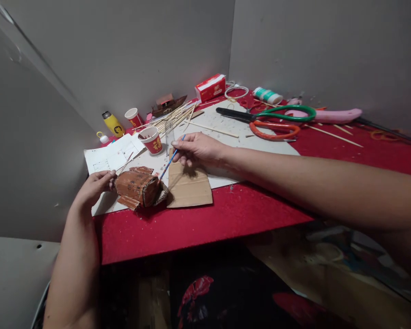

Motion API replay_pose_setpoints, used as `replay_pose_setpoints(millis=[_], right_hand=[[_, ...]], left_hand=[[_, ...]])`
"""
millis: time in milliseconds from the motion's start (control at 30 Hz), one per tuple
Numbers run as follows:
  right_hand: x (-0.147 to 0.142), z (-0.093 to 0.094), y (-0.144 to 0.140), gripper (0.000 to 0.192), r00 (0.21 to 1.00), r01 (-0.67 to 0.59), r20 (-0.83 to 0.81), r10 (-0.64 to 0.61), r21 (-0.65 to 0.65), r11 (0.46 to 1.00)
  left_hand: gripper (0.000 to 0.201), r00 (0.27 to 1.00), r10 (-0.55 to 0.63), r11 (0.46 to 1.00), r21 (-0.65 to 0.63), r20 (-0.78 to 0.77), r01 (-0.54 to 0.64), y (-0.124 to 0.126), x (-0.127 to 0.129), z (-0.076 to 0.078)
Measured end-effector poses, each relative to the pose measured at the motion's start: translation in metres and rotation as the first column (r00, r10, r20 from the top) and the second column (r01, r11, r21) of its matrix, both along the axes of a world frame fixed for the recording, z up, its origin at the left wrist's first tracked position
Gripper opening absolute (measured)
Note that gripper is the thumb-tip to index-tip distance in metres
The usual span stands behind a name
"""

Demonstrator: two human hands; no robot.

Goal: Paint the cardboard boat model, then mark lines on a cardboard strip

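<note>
My left hand [96,185] pinches the left end of a brown-painted cardboard model [132,186], which has flaps along its sides and a bare corrugated rim at its right end. A thin stick [126,162] rises beside those fingers; whether they hold it too is unclear. Between the thumb and fingers of my right hand [197,148] is a slim blue paintbrush [169,162], slanting down so that its tip meets the model's right end. Under that hand lies a flat cardboard piece [193,188]. A red and white paper cup [155,145] with brown contents stands just behind the brush.
Wooden sticks [174,116] lie piled near a small model boat [167,104]. Large scissors [267,119] with green and orange handles rest at right, by a pink-handled tool [342,115]. A yellow bottle [113,123] and second cup [133,118] stand at back left. Grey walls enclose the red table [157,233].
</note>
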State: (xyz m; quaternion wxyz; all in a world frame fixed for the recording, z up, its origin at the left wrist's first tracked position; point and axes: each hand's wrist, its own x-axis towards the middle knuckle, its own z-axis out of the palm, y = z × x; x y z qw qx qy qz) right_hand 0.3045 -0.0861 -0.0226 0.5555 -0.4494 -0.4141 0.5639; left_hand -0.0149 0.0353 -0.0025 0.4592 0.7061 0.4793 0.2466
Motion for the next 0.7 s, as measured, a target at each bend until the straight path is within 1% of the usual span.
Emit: replay_pose_setpoints(millis=[100, 167, 333, 433, 600, 700], right_hand=[[0.000, 0.000, -0.001, 0.033, 0.999, 0.003, 0.033, -0.004, 0.025, 1.000], [0.000, 0.000, -0.001, 0.033, 0.998, 0.010, 0.057, -0.011, 0.030, 1.000], [0.001, 0.002, -0.002, 0.033, 0.999, -0.001, 0.036, -0.002, 0.064, 0.998], [0.001, 0.003, -0.002, 0.032, 0.999, 0.005, 0.054, -0.009, 0.087, 0.996], [0.001, 0.004, -0.004, 0.029, 0.997, -0.045, 0.072, 0.039, 0.075, 0.996], [0.001, 0.004, -0.005, 0.026, 0.995, -0.051, 0.083, 0.046, 0.062, 0.997]], left_hand=[[0.034, 0.999, 0.021, 1.000, -0.006, 0.046, -0.021, 0.000, -0.001, 0.002], [0.032, 0.998, 0.013, 1.000, -0.015, 0.059, -0.012, 0.000, -0.003, 0.004], [0.034, 0.998, -0.041, 0.999, -0.024, 0.046, 0.043, 0.004, -0.012, 0.004], [0.035, 0.999, -0.041, 0.999, -0.025, 0.032, 0.042, 0.005, -0.015, 0.004], [0.038, 1.000, -0.006, 0.997, -0.079, 0.022, 0.008, 0.006, -0.017, 0.005], [0.040, 1.000, -0.010, 0.996, -0.093, 0.009, 0.010, 0.006, -0.017, 0.005]])
